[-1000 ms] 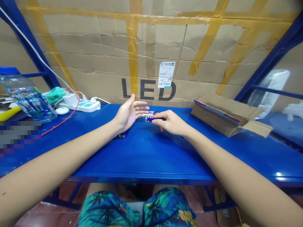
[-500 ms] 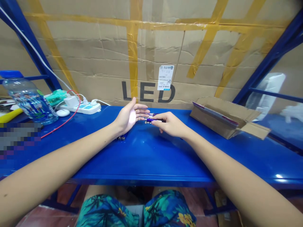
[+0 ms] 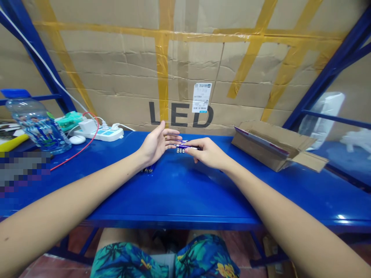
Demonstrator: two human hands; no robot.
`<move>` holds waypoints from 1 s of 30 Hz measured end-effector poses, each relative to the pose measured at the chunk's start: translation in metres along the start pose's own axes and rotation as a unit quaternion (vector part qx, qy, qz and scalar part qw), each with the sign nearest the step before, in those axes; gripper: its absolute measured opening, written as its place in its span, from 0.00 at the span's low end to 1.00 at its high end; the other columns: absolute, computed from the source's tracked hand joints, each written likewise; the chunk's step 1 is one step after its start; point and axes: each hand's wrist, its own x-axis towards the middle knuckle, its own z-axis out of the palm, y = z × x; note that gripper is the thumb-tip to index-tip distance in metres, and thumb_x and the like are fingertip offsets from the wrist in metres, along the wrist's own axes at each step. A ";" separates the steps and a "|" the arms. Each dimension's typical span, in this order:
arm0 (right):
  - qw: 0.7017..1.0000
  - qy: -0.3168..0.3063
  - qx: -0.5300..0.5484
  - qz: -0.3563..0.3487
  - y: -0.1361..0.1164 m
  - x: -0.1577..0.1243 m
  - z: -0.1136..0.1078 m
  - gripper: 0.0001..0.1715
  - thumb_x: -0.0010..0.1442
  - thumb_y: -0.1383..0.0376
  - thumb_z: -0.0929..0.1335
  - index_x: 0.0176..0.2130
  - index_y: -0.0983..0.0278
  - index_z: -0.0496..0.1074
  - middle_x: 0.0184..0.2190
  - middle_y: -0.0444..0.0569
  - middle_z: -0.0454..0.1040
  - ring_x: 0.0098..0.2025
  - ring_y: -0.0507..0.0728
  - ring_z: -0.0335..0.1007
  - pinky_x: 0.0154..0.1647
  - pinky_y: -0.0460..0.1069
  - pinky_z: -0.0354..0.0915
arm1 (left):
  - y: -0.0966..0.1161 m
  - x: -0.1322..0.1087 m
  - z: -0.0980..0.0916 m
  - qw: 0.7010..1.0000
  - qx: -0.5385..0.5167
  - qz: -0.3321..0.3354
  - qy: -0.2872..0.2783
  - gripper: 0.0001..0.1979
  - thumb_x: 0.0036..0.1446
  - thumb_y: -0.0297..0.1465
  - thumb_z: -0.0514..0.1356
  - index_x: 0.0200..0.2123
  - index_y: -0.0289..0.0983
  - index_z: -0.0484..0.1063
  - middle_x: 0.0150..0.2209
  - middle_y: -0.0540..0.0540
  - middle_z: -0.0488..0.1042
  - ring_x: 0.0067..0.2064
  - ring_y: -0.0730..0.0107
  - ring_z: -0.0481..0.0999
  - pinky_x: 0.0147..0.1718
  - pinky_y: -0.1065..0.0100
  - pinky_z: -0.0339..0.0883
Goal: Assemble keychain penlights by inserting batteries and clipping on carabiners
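My right hand (image 3: 208, 153) pinches a small purple penlight (image 3: 186, 147) and points its tip at my left palm. My left hand (image 3: 158, 143) is held up on edge, fingers stretched out and apart, with a ring on one finger. It holds nothing. More small purple and silver penlights (image 3: 182, 142) lie on the blue shelf (image 3: 179, 185) just behind the two hands. A few small metal pieces (image 3: 147, 169) lie under my left wrist.
An open cardboard box (image 3: 274, 146) lies at the right. A white power strip (image 3: 100, 133) with plugs, a red wire, a white mouse (image 3: 77, 139) and a clear water bottle (image 3: 39, 125) stand at the left. A taped cardboard wall marked LED closes the back.
The bright spot of light on my left palm half a second ago is gone. Both hands have stayed nearly in place; the view has tilted slightly.
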 end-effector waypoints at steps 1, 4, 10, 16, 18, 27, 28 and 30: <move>1.000 0.000 -0.003 -0.001 -0.001 0.000 0.000 0.23 0.62 0.60 0.67 0.52 0.68 0.79 0.25 0.46 0.77 0.22 0.51 0.64 0.27 0.47 0.61 | 0.000 0.000 0.000 1.000 0.000 0.003 0.000 0.34 0.59 0.60 0.50 0.40 0.35 0.76 0.45 0.34 0.80 0.49 0.52 0.79 0.45 0.56 0.72; 1.000 -0.003 -0.006 -0.008 -0.003 0.000 0.000 0.24 0.62 0.60 0.67 0.54 0.67 0.79 0.27 0.46 0.78 0.23 0.51 0.63 0.28 0.48 0.62 | -0.001 0.001 -0.001 1.000 0.000 0.010 -0.001 0.34 0.59 0.60 0.50 0.39 0.35 0.77 0.44 0.34 0.80 0.48 0.52 0.79 0.44 0.55 0.72; 1.000 0.003 -0.005 -0.012 -0.004 -0.001 -0.001 0.23 0.62 0.60 0.67 0.53 0.66 0.79 0.32 0.48 0.80 0.22 0.50 0.63 0.28 0.48 0.63 | -0.001 0.001 -0.002 1.000 -0.026 -0.003 -0.002 0.32 0.60 0.58 0.51 0.39 0.35 0.77 0.43 0.35 0.80 0.48 0.52 0.78 0.46 0.55 0.71; 0.999 -0.004 -0.028 -0.016 -0.003 -0.001 -0.002 0.24 0.62 0.60 0.67 0.54 0.68 0.79 0.32 0.50 0.81 0.27 0.54 0.70 0.31 0.49 0.66 | 0.002 0.000 0.000 0.998 -0.056 -0.003 0.018 0.32 0.61 0.56 0.52 0.40 0.31 0.77 0.41 0.34 0.79 0.45 0.53 0.79 0.46 0.57 0.70; 1.000 -0.004 -0.025 -0.016 -0.001 0.000 -0.002 0.24 0.61 0.60 0.68 0.53 0.67 0.79 0.32 0.50 0.81 0.29 0.55 0.71 0.32 0.49 0.67 | 0.001 0.000 0.000 0.998 -0.062 -0.003 0.014 0.32 0.61 0.56 0.52 0.39 0.32 0.77 0.41 0.35 0.79 0.44 0.54 0.78 0.45 0.58 0.70; 0.999 0.001 -0.031 -0.021 0.000 0.001 -0.002 0.24 0.62 0.59 0.67 0.53 0.67 0.79 0.31 0.49 0.81 0.29 0.55 0.72 0.31 0.49 0.67 | 0.001 0.001 -0.001 0.997 -0.070 -0.011 0.007 0.31 0.62 0.55 0.52 0.38 0.32 0.77 0.40 0.36 0.79 0.43 0.55 0.78 0.45 0.58 0.69; 0.999 0.001 -0.034 -0.019 0.000 0.000 -0.002 0.24 0.62 0.59 0.67 0.53 0.67 0.79 0.31 0.49 0.81 0.28 0.55 0.72 0.31 0.49 0.67 | 0.001 0.001 -0.001 0.997 -0.070 -0.011 0.007 0.31 0.62 0.55 0.52 0.38 0.32 0.77 0.40 0.36 0.79 0.43 0.55 0.78 0.45 0.58 0.69; 0.999 0.002 -0.038 -0.017 0.000 0.000 -0.002 0.24 0.62 0.59 0.67 0.53 0.68 0.79 0.31 0.50 0.81 0.28 0.54 0.71 0.31 0.48 0.66 | 0.001 0.001 -0.002 0.998 -0.069 -0.012 0.006 0.31 0.62 0.56 0.52 0.38 0.32 0.77 0.40 0.36 0.79 0.43 0.55 0.78 0.45 0.58 0.69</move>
